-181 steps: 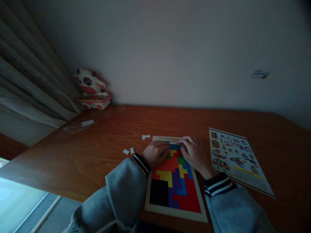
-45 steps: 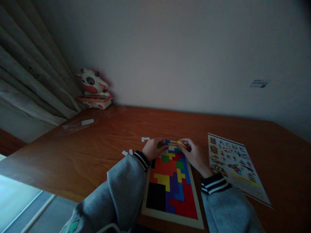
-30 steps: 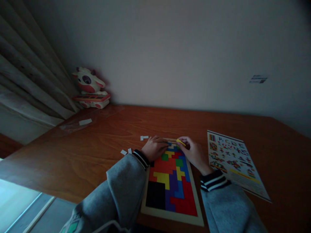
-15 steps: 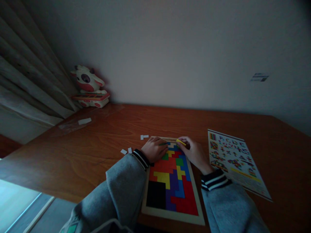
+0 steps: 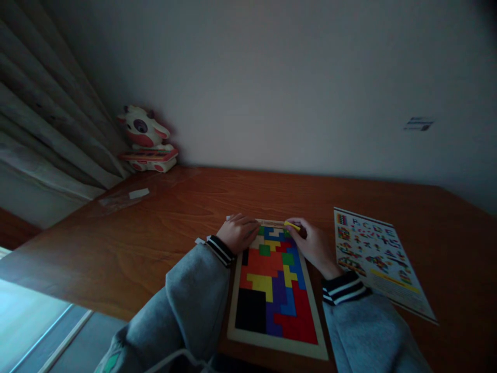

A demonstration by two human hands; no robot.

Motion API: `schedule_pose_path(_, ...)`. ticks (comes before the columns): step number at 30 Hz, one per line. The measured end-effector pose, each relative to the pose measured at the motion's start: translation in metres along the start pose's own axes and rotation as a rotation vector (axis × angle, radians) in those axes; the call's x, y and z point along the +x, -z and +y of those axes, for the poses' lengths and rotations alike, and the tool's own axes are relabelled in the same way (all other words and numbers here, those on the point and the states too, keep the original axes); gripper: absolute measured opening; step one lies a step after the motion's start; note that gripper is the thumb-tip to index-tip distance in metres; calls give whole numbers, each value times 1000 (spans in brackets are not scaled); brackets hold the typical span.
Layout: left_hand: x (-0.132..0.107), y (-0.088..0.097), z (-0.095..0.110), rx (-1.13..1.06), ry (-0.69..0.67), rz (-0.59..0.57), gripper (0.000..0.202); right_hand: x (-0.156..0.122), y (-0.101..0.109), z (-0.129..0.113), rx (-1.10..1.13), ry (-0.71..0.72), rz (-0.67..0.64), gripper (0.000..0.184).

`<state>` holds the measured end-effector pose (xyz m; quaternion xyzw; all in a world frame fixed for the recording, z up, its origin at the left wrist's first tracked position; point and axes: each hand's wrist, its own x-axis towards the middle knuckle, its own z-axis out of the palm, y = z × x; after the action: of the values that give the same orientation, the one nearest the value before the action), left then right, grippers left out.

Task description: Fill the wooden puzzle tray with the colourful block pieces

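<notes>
Right hand pinching a small flat yellow piece between thumb and fingers, between 12 and 1 o'clock on a pale-framed rectangular puzzle board. Left hand at 11 o'clock, fingers loosely bent over the frame; can't tell if it grips anything. Multicoloured blocks fill most of the board; black area between 7 and 8. White printed sheet at 3, apart from the board.

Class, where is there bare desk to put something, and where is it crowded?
Bare desk runs between the wall and puzzle board, and between the clear plastic and left sleeve. Crowded: the board's far end, where the left hand is and the right hand grips a yellow piece, with the printed sheet alongside.
</notes>
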<state>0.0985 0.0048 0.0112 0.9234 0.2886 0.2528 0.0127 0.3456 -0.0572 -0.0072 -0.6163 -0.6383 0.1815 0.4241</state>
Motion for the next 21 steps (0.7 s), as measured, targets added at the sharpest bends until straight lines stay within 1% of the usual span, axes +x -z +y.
schedule_pose_path(3,-8,10,-15,31,27,41,29,0,0,1,3,3,28,30)
schedule_pose_path(5,-16,18,-26,49,14,46,29,0,0,2,5,13,43,30)
schedule_pose_path(8,-33,33,-42,80,-17,18,28,0,0,1,8,34,52,30)
schedule_pose_path(10,-48,42,-51,70,-13,-22,26,-1,1,-1,9,36,51,30)
schedule_pose_path(12,-64,50,-59,53,26,-44,27,-1,1,-5,16,37,48,31)
schedule_pose_path(17,-98,65,-65,-29,101,-104,35,-2,-3,-11,52,63,47,35)
schedule_pose_path(19,-105,68,-66,-56,95,-98,39,-2,-5,-9,59,71,65,39)
schedule_pose_path(21,-108,67,-66,-68,69,-73,38,-3,-7,-7,76,70,71,43)
